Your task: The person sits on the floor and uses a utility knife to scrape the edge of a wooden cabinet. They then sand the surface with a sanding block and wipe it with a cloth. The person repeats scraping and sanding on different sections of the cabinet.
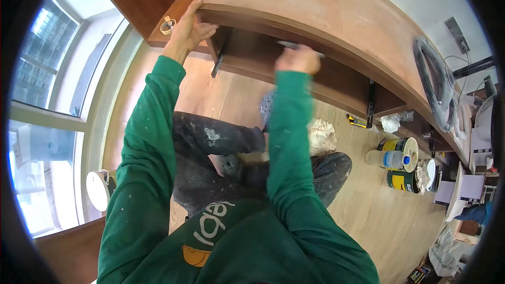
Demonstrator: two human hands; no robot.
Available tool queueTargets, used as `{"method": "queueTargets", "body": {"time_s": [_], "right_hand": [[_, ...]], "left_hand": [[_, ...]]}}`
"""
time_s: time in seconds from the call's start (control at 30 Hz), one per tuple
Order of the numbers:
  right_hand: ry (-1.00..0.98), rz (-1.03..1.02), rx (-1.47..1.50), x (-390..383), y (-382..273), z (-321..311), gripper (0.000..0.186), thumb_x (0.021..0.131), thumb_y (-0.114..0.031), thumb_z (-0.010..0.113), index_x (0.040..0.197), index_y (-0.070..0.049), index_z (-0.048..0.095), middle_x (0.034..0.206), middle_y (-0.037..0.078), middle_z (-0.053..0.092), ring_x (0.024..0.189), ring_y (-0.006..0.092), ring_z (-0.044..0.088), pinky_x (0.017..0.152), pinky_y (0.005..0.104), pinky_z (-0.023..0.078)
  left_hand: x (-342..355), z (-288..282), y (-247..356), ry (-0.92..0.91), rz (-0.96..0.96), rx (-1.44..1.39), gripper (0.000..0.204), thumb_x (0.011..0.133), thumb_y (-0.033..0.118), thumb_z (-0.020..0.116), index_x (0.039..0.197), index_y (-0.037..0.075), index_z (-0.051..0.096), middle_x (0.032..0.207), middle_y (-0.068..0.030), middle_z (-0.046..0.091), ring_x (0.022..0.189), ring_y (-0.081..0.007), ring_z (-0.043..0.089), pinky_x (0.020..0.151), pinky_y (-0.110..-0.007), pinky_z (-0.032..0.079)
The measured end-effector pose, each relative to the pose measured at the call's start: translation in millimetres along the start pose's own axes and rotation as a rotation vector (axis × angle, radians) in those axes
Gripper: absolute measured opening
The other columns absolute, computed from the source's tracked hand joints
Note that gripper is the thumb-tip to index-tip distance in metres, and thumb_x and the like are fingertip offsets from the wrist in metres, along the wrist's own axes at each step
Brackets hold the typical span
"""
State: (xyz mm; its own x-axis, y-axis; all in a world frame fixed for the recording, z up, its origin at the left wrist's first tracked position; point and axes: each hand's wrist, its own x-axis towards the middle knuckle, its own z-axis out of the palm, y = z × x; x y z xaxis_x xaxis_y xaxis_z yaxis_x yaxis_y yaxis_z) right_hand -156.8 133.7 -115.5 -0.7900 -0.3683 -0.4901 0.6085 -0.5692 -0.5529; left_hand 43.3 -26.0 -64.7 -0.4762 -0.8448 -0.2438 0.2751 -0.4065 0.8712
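Observation:
My left hand [185, 32] rests against the left end of a brown wooden cabinet [273, 21], thumb by its top edge and fingers spread at the opening below. My right hand [299, 60] is closed around a thin, flat, greyish tool [287, 45], whose ends poke out on both sides. Motion smears that hand, so the tool's kind is unclear. It is in front of the cabinet's open bay, under the front rail. Black drawer slides [218, 65] line the bay's sides. A small round container [168, 25] sits on a wooden ledge left of my left hand.
A crumpled pale bag [321, 137] lies on the wooden floor by my right knee. A yellow-black utility knife [357, 121], a plastic bottle [386, 158] and paint cans [402, 180] are to the right. A coiled grey hose [434, 81] lies on the cabinet top. Windows [52, 73] stand left.

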Motion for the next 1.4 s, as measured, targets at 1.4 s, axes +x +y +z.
{"method": "queueTargets", "body": {"time_s": [1.4], "right_hand": [[-0.266, 0.049, -0.390, -58, -83, -215, 0.034, 0.086, 0.000, 0.047, 0.118, 0.003, 0.055, 0.117, 0.015, 0.061, 0.108, 0.0292, 0.059, 0.097, 0.0449, 0.047]], "left_hand": [[1, 2, -64, 0.121, 0.188, -0.537, 0.049, 0.097, 0.027, 0.041, 0.137, -0.001, 0.040, 0.133, -0.0242, 0.050, 0.121, -0.0360, 0.053, 0.102, -0.047, 0.040]]}}
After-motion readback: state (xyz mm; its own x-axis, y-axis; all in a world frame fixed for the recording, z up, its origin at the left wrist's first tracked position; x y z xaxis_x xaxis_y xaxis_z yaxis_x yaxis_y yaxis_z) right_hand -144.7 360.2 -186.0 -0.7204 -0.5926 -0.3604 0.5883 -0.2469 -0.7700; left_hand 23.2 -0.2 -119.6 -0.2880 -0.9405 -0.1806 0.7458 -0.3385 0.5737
